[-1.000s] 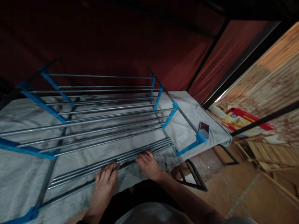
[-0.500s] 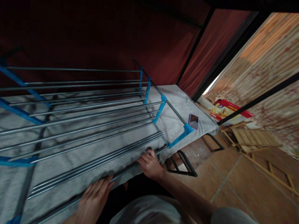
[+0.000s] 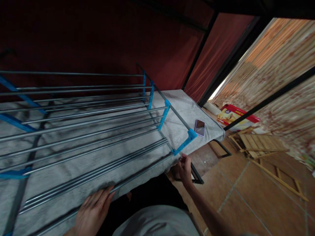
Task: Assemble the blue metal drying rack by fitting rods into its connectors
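Note:
A rack of grey metal tubes with blue plastic brackets lies on a bed-like surface in front of me. My left hand is wrapped over the rack's front tube, near its middle. Close to the front right corner, by the blue bracket, is my right hand, its fingers curled together just off the surface's edge. Whatever those fingers hold, if anything, is hidden. Between the front tube and the rack's upright part lie several loose thin tubes side by side.
A phone lies on the grey cover, right of the rack. Beyond the edge are a black metal frame, a folded wooden chair-like piece on the tiled floor and a red-yellow box. Dark red fabric hangs behind.
My right hand has let go of the front tube and moved right to the corner by the blue bracket. My left hand stays on the tube. The view has shifted slightly.

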`<action>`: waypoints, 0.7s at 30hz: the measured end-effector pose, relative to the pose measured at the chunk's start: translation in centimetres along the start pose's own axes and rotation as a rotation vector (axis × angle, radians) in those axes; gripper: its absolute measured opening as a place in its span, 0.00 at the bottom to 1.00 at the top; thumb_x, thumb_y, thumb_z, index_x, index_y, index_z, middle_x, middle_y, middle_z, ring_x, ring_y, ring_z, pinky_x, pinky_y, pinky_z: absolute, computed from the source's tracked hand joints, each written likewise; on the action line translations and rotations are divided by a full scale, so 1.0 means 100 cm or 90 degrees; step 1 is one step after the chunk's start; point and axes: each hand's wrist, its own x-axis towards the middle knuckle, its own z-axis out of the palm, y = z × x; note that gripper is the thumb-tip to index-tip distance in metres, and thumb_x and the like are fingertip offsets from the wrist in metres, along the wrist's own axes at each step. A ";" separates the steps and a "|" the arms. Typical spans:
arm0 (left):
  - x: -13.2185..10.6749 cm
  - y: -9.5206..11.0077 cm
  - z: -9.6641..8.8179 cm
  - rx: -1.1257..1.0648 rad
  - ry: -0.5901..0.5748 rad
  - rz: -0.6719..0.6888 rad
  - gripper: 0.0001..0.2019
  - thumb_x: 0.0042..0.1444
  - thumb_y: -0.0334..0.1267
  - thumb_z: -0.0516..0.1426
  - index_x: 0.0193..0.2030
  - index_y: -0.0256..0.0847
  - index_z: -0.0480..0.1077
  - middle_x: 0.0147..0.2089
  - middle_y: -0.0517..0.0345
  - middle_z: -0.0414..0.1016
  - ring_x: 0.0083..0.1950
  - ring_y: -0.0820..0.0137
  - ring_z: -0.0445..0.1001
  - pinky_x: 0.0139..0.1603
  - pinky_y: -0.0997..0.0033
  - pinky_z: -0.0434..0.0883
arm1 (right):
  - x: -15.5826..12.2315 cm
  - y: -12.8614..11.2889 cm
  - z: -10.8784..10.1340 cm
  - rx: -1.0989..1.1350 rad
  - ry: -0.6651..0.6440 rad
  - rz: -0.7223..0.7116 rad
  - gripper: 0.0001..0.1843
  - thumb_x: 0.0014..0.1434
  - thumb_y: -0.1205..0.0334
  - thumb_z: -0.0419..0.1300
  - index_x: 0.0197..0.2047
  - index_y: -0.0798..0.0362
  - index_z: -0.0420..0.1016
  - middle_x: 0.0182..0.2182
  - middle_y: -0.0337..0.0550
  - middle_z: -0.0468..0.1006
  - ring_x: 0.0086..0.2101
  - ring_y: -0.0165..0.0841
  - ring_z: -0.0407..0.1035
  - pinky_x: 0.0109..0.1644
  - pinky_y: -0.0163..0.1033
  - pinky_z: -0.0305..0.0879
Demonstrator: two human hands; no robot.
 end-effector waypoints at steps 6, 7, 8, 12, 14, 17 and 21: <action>0.011 0.002 0.002 -0.004 0.028 0.018 0.16 0.71 0.45 0.49 0.55 0.42 0.72 0.39 0.56 0.82 0.38 0.64 0.80 0.45 0.64 0.70 | 0.036 0.006 0.002 -0.180 -0.111 -0.058 0.10 0.66 0.56 0.51 0.43 0.51 0.71 0.39 0.46 0.75 0.41 0.39 0.70 0.48 0.43 0.67; 0.011 0.002 0.002 -0.006 0.025 0.016 0.16 0.71 0.45 0.48 0.55 0.42 0.72 0.39 0.56 0.82 0.38 0.64 0.80 0.45 0.64 0.70 | 0.036 0.005 0.003 -0.209 -0.109 -0.058 0.11 0.67 0.56 0.50 0.44 0.51 0.71 0.39 0.46 0.75 0.40 0.39 0.71 0.47 0.43 0.67; 0.011 0.002 0.003 -0.006 0.017 0.009 0.16 0.71 0.45 0.48 0.55 0.43 0.72 0.40 0.56 0.82 0.38 0.64 0.80 0.45 0.64 0.70 | 0.037 0.004 0.004 -0.233 -0.111 -0.060 0.12 0.67 0.57 0.50 0.45 0.52 0.71 0.39 0.47 0.76 0.40 0.38 0.71 0.46 0.42 0.67; 0.002 -0.001 0.003 -0.003 -0.014 -0.015 0.17 0.71 0.46 0.48 0.55 0.45 0.73 0.43 0.55 0.83 0.41 0.63 0.80 0.47 0.62 0.71 | 0.036 0.002 0.002 -0.278 -0.139 -0.069 0.13 0.67 0.57 0.50 0.45 0.53 0.72 0.38 0.48 0.78 0.38 0.39 0.73 0.43 0.40 0.66; -0.003 -0.004 0.002 -0.005 -0.026 -0.020 0.17 0.71 0.46 0.48 0.56 0.45 0.74 0.43 0.55 0.83 0.42 0.63 0.80 0.47 0.61 0.71 | 0.036 0.000 0.000 -0.266 -0.155 -0.067 0.11 0.67 0.58 0.50 0.44 0.53 0.72 0.37 0.47 0.78 0.37 0.38 0.73 0.42 0.39 0.66; -0.009 -0.008 0.002 -0.013 -0.037 -0.018 0.18 0.70 0.46 0.49 0.57 0.46 0.74 0.44 0.54 0.83 0.43 0.63 0.81 0.48 0.62 0.71 | 0.036 -0.004 -0.001 -0.250 -0.155 -0.056 0.10 0.66 0.59 0.51 0.42 0.52 0.73 0.35 0.45 0.79 0.37 0.38 0.73 0.42 0.38 0.66; -0.012 -0.010 0.003 -0.005 -0.052 -0.016 0.17 0.70 0.43 0.49 0.57 0.46 0.75 0.46 0.54 0.83 0.45 0.62 0.80 0.49 0.61 0.71 | 0.035 -0.007 -0.001 -0.244 -0.159 -0.052 0.11 0.66 0.60 0.51 0.43 0.52 0.73 0.36 0.46 0.79 0.37 0.38 0.73 0.42 0.38 0.66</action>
